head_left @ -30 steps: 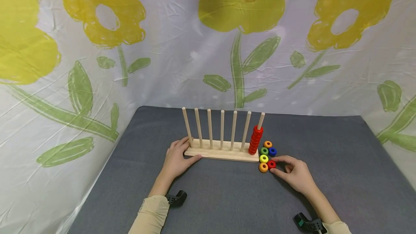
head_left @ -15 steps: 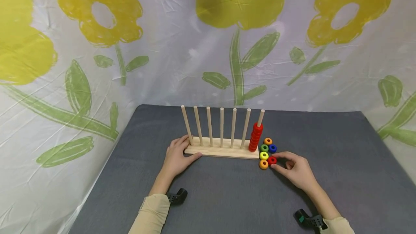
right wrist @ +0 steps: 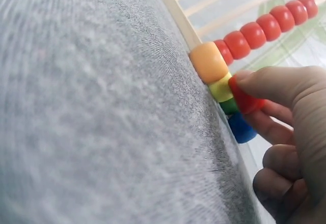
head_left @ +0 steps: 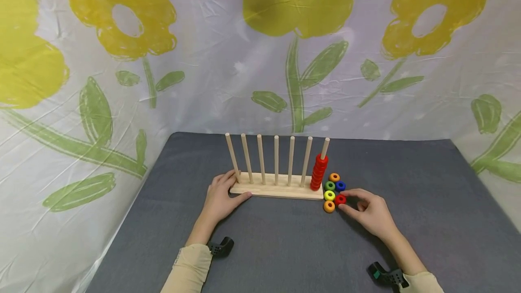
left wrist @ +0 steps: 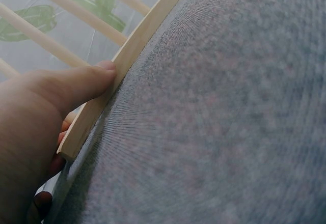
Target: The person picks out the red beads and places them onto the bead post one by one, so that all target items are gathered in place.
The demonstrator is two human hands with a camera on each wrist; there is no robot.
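Note:
A wooden peg rack (head_left: 281, 190) with a row of upright pegs stands on the grey cloth. My left hand (head_left: 220, 199) grips its left end, the thumb (left wrist: 97, 76) along the front edge and the other fingers behind, partly hidden. A stack of red beads (head_left: 319, 173) fills most of the rightmost peg. Beside that end, my right hand (head_left: 372, 214) pinches a red bead (right wrist: 247, 98) between thumb and fingertips; it looks tilted in the right wrist view. Close against it are a yellow bead (head_left: 329, 196), an orange bead (head_left: 329, 206) and a blue bead (right wrist: 241, 128).
A green bead (head_left: 329, 186) and another orange bead (head_left: 334, 177) lie at the far end of the bead cluster. Grey cloth (head_left: 285, 243) covers the table. Behind it hangs a flower-printed curtain (head_left: 220, 80). Each wrist wears a black camera mount (head_left: 221, 247).
The red bead and my right fingertips have edged slightly toward the far side relative to the yellow and orange beads. My left hand stays on the rack. The head view has tilted slightly.

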